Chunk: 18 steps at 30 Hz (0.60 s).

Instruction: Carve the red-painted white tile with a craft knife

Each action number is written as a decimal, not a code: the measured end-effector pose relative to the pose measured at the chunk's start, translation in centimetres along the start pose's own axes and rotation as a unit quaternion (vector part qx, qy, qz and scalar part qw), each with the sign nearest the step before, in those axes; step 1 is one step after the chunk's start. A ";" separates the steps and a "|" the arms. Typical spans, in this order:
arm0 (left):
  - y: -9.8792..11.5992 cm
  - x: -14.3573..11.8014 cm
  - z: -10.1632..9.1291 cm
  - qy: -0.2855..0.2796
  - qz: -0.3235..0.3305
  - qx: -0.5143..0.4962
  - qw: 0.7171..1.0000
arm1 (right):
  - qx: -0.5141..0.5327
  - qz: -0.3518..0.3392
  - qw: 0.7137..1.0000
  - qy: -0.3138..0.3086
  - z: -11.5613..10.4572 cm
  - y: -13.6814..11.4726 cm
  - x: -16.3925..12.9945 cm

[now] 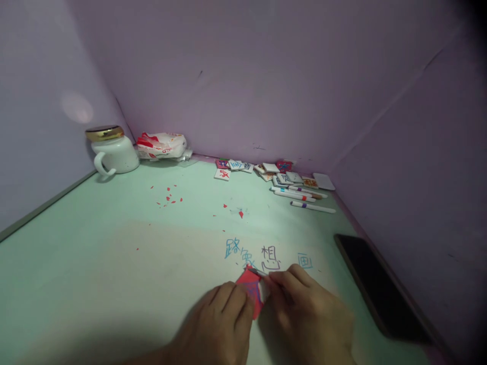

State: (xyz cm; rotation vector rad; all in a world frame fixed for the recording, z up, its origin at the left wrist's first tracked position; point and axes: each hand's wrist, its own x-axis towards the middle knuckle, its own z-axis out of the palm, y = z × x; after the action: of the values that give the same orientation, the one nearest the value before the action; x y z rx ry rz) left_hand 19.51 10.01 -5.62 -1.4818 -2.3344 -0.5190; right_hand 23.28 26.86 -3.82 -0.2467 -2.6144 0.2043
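Observation:
Under the fingers of my left hand [218, 322] a small red square tile [249, 282] with purple lines is pressed against the table. A whitish patch shows on its right side. My right hand [314, 306] pinches a thin, pointed metal blade [258, 272], whose tip lies along the tile's far corner; its handle is hidden in the fingers. A tiny red scrap [249, 266] sits at that corner. Just beyond, characters in blue and purple [270, 257] are written on the pale surface.
Red scraps [168, 196] dot the pale green table [95, 213]. Along the back wall lie several square tiles [284, 178], white pens [312, 207] and a tissue pack [162, 146]. A white mug [116, 154] with a gold lid stands back left. A dark phone [380, 284] lies right.

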 end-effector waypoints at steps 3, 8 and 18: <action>-0.1 0.0 -0.1 0.001 0.003 0.001 1.000 | -0.045 0.033 0.998 0.018 0.1 1.7 0.0; -0.2 -0.1 -0.1 0.017 0.025 0.026 0.999 | 0.073 0.067 0.994 0.047 0.0 2.5 -0.5; 0.0 0.1 0.6 0.098 0.060 0.085 0.990 | 0.010 -0.081 0.997 -0.011 -1.1 -0.8 0.1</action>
State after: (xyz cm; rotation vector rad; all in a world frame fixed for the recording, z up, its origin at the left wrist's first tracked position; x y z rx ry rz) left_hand 19.38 10.36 -6.06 -1.4129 -2.0686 -0.4032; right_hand 23.63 26.17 -2.68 -0.0264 -2.6362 0.1781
